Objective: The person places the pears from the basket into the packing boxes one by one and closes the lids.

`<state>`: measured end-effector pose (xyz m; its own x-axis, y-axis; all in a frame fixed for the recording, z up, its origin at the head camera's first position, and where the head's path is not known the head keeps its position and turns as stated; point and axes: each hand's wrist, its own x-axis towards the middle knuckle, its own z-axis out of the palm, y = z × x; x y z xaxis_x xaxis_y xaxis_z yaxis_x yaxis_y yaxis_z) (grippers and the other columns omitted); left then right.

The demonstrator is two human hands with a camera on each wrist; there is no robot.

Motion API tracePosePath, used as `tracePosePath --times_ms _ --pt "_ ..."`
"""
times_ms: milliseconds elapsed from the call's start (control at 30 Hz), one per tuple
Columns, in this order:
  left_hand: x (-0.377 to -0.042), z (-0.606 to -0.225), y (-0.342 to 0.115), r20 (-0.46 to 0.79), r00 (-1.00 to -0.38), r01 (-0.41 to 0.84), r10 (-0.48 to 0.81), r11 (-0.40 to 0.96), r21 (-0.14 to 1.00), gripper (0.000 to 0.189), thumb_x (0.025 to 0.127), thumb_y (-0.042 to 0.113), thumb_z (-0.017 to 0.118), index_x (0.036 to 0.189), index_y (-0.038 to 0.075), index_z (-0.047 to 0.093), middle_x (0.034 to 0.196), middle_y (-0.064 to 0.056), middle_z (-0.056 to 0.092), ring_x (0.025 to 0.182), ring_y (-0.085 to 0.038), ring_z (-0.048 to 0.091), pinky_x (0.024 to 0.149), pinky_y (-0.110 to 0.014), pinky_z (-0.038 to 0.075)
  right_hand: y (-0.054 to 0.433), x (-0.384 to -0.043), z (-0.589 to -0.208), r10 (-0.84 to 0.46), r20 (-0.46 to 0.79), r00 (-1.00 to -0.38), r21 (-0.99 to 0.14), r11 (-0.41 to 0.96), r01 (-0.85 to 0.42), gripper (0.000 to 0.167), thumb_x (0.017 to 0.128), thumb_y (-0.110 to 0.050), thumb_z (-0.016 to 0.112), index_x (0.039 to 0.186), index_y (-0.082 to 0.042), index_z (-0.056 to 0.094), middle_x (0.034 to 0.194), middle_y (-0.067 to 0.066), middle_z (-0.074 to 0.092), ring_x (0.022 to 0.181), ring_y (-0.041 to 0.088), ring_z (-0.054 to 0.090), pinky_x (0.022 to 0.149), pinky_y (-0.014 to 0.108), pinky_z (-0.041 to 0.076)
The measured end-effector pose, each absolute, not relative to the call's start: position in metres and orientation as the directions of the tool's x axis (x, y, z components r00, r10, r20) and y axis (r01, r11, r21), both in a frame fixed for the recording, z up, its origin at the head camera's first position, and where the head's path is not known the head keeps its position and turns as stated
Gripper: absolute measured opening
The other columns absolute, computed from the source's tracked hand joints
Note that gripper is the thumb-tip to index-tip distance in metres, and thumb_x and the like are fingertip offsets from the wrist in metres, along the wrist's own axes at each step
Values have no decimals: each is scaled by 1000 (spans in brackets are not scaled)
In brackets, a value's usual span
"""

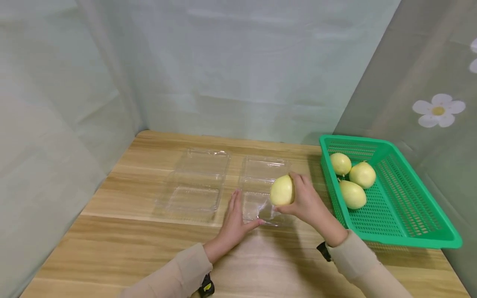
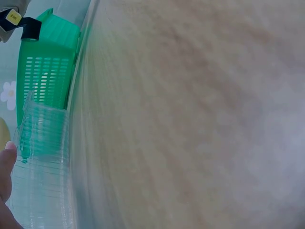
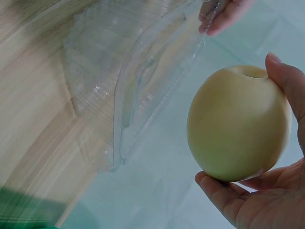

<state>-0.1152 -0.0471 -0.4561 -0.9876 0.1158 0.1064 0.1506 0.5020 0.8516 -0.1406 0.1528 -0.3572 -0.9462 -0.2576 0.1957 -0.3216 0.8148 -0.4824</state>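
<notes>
Right hand (image 1: 305, 200): pinches a pale yellow fruit (image 1: 282, 190) from its right side, thumb opposite fingers, probably for a firm hold on a smooth, round surface while leaving the left face uncovered.
Held fruit: hangs right of centre in the head frame, over the near half of the middle container (image 1: 253, 203); in the right wrist view, apart from the plastic.
Left hand (image 1: 234, 221): spreads thumb from nearly straight fingers; lies along the middle container's left side, thumb at the near edge, seemingly to steady such thin, light plastic.
Middle container: lies opened out, two halves end to end, likely to give free access from above.
Left container (image 1: 193, 196): lies opened likewise, left of centre, apart from the middle one, perhaps spaced for hand room.
Green basket (image 1: 410, 240): stands at the frame's right, near the right arm, likely for short reach; holds three more fruits (image 1: 352, 194) towards its left side.
Wooden table (image 1: 123, 248): carries everything, backed by a pale curtain (image 1: 242, 70) across the top.
</notes>
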Motion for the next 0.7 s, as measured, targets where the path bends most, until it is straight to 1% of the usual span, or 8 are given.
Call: tracePosePath --times_ms 133,367,700 --pt "-114 -455 -46 110 -986 157 123 497 853 110 73 38 80 149 -6 13 155 -28 10 141 -46 14 112 -60 22 151 -142 -360 -263 191 -946 -480 815 -323 99 59 -25 91 134 10 38 122 31 47 101 42 56 81 55 54" --pt "-113 -453 -46 110 -987 156 119 502 851 110 73 38 80 149 -6 13 155 -28 10 142 -45 14 113 -59 22 147 -146 -366 -281 207 -937 -474 809 -348 99 56 -26 92 132 10 40 121 32 49 101 44 57 82 57 53" --pt "-114 -453 -46 106 -987 154 123 501 851 110 74 36 80 149 -7 12 155 -29 9 141 -46 14 112 -60 22 141 -147 -370 -299 201 -933 -477 802 -359 100 56 -28 92 132 10 40 119 29 51 97 39 59 78 53 55"
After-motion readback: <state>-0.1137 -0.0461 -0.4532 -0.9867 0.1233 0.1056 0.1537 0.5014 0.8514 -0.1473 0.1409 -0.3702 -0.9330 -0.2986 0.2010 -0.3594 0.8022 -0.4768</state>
